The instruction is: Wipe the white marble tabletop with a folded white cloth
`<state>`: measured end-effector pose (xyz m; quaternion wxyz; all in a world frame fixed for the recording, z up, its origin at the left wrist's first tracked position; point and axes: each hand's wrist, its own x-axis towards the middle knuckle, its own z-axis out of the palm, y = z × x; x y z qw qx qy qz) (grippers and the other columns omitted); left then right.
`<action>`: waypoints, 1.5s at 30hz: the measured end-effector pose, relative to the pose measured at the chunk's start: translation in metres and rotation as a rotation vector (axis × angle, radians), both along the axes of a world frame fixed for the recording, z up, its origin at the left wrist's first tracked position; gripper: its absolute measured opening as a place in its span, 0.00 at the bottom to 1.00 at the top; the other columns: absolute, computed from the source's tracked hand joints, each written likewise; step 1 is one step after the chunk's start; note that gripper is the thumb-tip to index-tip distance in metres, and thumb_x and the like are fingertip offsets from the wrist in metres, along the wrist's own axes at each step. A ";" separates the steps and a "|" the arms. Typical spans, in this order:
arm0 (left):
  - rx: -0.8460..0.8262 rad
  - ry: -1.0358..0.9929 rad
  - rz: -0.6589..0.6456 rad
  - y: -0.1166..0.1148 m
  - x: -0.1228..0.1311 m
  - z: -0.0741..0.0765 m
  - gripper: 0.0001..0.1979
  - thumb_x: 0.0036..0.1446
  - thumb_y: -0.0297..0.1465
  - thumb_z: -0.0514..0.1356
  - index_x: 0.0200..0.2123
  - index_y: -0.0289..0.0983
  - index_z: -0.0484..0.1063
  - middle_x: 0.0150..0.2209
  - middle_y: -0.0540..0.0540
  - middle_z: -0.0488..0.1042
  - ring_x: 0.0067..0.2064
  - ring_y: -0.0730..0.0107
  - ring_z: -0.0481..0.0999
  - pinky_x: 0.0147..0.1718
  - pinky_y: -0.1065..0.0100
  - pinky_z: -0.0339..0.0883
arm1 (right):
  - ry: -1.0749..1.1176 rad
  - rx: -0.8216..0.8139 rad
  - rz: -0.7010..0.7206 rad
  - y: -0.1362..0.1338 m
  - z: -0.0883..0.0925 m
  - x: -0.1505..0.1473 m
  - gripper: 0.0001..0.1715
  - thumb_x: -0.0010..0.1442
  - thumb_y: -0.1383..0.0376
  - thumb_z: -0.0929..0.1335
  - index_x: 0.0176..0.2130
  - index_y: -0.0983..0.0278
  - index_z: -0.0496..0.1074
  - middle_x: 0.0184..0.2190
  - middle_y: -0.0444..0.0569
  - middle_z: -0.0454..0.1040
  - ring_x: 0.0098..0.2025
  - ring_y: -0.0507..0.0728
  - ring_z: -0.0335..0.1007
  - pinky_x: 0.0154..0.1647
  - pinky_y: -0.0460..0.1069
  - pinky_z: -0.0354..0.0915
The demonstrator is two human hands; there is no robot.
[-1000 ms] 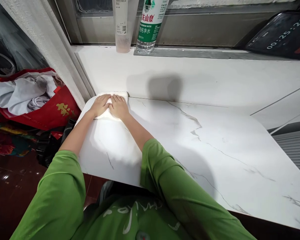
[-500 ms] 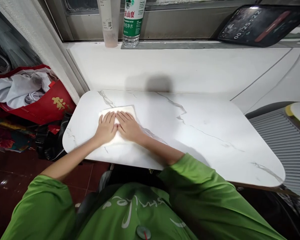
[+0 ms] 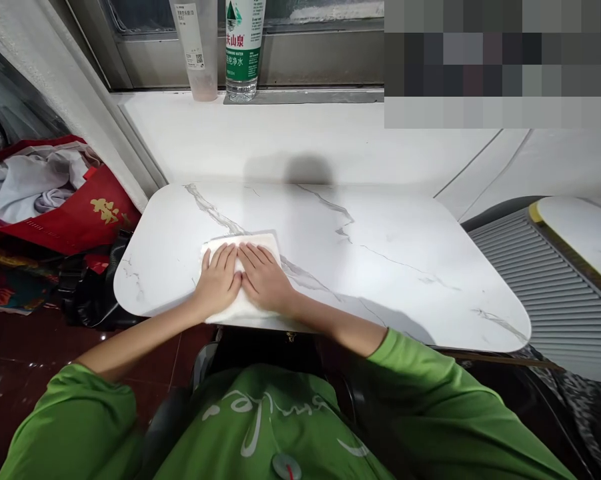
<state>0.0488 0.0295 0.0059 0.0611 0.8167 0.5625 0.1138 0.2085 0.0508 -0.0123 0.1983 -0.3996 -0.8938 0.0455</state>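
Observation:
A folded white cloth lies flat on the white marble-patterned table, near its front left edge. My left hand presses down on the cloth's left half with fingers stretched flat. Beside it, my right hand rests flat on the right half, fingers together and extended. The two hands touch side by side. Green sleeves cover my upper arms.
On the window sill behind the table stand a green-labelled water bottle and a clear tall bottle. A red bag with grey clothes sits to the left on the floor. A grey ribbed surface lies right.
Both hands have drawn the cloth from the table's far left corner toward its near edge. The camera has pulled back, showing more of the table.

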 end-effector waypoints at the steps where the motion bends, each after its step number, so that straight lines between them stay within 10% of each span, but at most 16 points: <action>1: 0.000 -0.001 0.001 0.011 0.000 0.000 0.27 0.66 0.32 0.43 0.66 0.29 0.56 0.67 0.33 0.59 0.70 0.52 0.54 0.69 0.45 0.42 | 0.000 -0.008 -0.012 0.010 0.000 -0.001 0.33 0.64 0.66 0.56 0.63 0.80 0.62 0.65 0.64 0.62 0.68 0.66 0.55 0.69 0.63 0.51; 13: -0.016 -0.046 -0.043 0.175 0.003 -0.003 0.26 0.64 0.32 0.46 0.64 0.31 0.58 0.67 0.36 0.60 0.69 0.56 0.56 0.68 0.50 0.44 | 0.043 -0.047 -0.175 0.160 -0.003 -0.005 0.32 0.62 0.69 0.57 0.62 0.78 0.64 0.64 0.62 0.64 0.66 0.65 0.58 0.68 0.60 0.49; 19: -0.014 -0.068 0.008 0.204 0.013 -0.005 0.26 0.65 0.30 0.44 0.64 0.30 0.58 0.67 0.35 0.60 0.69 0.56 0.55 0.68 0.49 0.43 | 0.101 -0.063 -0.191 0.193 -0.003 0.001 0.31 0.62 0.69 0.56 0.62 0.74 0.66 0.64 0.58 0.66 0.65 0.63 0.59 0.68 0.59 0.51; 27: -0.016 -0.064 0.004 0.172 0.023 -0.002 0.26 0.66 0.31 0.44 0.65 0.31 0.58 0.68 0.38 0.59 0.69 0.57 0.54 0.68 0.50 0.43 | 0.035 -0.025 -0.186 0.163 -0.008 0.015 0.31 0.65 0.68 0.55 0.63 0.75 0.64 0.65 0.59 0.64 0.67 0.62 0.57 0.69 0.60 0.50; 39: 0.010 -0.028 -0.072 0.026 0.074 -0.006 0.27 0.67 0.32 0.42 0.66 0.29 0.57 0.68 0.33 0.58 0.71 0.51 0.53 0.69 0.42 0.42 | -0.031 0.008 -0.151 0.010 -0.004 0.071 0.32 0.66 0.65 0.54 0.63 0.77 0.63 0.65 0.61 0.63 0.68 0.64 0.56 0.70 0.61 0.51; 45: -0.034 -0.005 -0.138 0.000 0.081 -0.004 0.27 0.67 0.32 0.42 0.66 0.28 0.58 0.68 0.33 0.58 0.71 0.52 0.52 0.69 0.43 0.41 | -0.002 -0.083 -0.159 -0.020 0.003 0.078 0.29 0.65 0.67 0.55 0.60 0.74 0.65 0.62 0.63 0.66 0.67 0.65 0.56 0.68 0.63 0.53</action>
